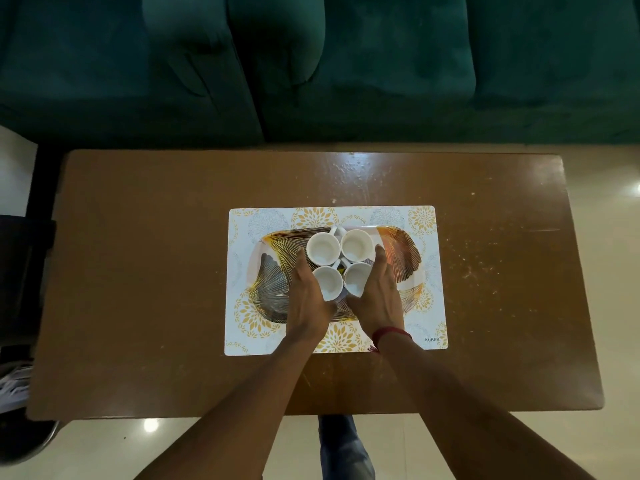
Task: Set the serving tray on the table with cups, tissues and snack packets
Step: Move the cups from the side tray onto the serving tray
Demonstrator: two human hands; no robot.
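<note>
A serving tray [405, 258] with a gold and grey leaf pattern lies on a white floral placemat [426, 220] in the middle of the brown table [145, 265]. Several white cups [323, 249] stand bunched together at the tray's centre. My left hand [304, 299] presses flat against the left side of the cup cluster. My right hand [377, 296] presses against its right side, a red thread around the wrist. Both hands cup the group between them. No tissues or snack packets are in view.
A dark green sofa [346, 64] runs along the far side of the table. Dark furniture [20, 271] stands at the left edge, with glossy tiled floor [616, 237] to the right. My leg in jeans [343, 448] shows below the table's near edge.
</note>
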